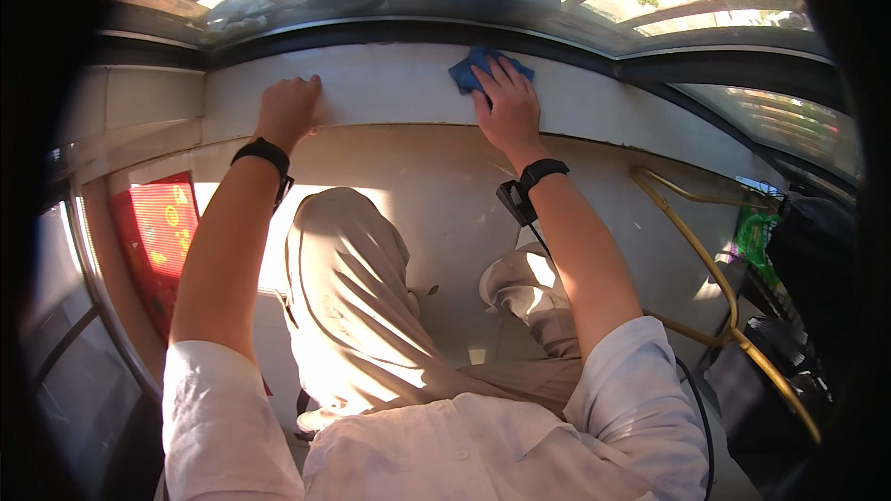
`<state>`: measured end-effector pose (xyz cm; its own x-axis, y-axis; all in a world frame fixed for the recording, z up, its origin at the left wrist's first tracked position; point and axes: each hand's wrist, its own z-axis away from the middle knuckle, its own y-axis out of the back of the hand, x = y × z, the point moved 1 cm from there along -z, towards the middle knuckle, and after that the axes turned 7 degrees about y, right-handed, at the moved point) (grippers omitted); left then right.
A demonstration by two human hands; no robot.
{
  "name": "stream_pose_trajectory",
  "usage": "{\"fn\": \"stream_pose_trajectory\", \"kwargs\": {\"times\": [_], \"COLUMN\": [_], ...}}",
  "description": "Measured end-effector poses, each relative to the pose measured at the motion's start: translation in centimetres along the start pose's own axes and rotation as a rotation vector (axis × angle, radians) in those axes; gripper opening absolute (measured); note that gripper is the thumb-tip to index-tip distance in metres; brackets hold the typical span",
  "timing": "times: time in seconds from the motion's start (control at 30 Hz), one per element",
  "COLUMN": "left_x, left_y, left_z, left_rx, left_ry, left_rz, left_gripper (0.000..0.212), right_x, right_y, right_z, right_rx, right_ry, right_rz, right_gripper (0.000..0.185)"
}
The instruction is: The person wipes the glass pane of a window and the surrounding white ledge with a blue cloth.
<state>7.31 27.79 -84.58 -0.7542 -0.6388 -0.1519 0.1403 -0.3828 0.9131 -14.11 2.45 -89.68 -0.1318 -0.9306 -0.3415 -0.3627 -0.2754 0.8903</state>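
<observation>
A white tiled window sill (pixel 390 83) runs across in front of me, below the dark window frame. My right hand (pixel 510 108) lies over a crumpled blue cloth (pixel 468 74) and presses it on the sill near the frame, fingers spread on top. To the left, my left hand (pixel 289 109) rests at the sill's front edge with its fingers curled; whether anything is inside them cannot be seen. Both wrists wear black straps.
Window glass and bars (pixel 696 3) stand beyond the sill. A red box or panel (pixel 163 223) is at the left. At the right are a yellow metal frame (pixel 720 278), a green package (pixel 757 240) and dark bags. My knees are below the sill.
</observation>
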Motion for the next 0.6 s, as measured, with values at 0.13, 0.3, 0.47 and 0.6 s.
{"fn": "stream_pose_trajectory", "kwargs": {"times": [0.13,0.3,0.47,0.6], "left_x": [0.1,0.4,0.4,-0.3], "left_y": [-0.2,-0.2,-0.1,-1.2], "left_z": [-0.5,-0.8,-0.9,-0.9], "left_rx": [0.004,-0.023,-0.025,-0.032], "left_ry": [-0.013,0.003,0.014,0.012], "left_rz": [-0.001,-0.010,0.000,0.003], "left_gripper": [0.059,0.055,0.055,0.077], "right_x": [1.7,-2.4,-3.1,1.1], "right_y": [-0.2,-2.2,-1.8,0.4], "right_z": [0.4,-0.3,-0.5,0.7], "right_rx": [0.072,0.073,0.017,0.031], "right_ry": [-0.199,-0.153,0.042,0.009], "right_rz": [0.108,0.088,-0.017,0.063], "right_gripper": [0.036,0.035,0.033,0.033]}}
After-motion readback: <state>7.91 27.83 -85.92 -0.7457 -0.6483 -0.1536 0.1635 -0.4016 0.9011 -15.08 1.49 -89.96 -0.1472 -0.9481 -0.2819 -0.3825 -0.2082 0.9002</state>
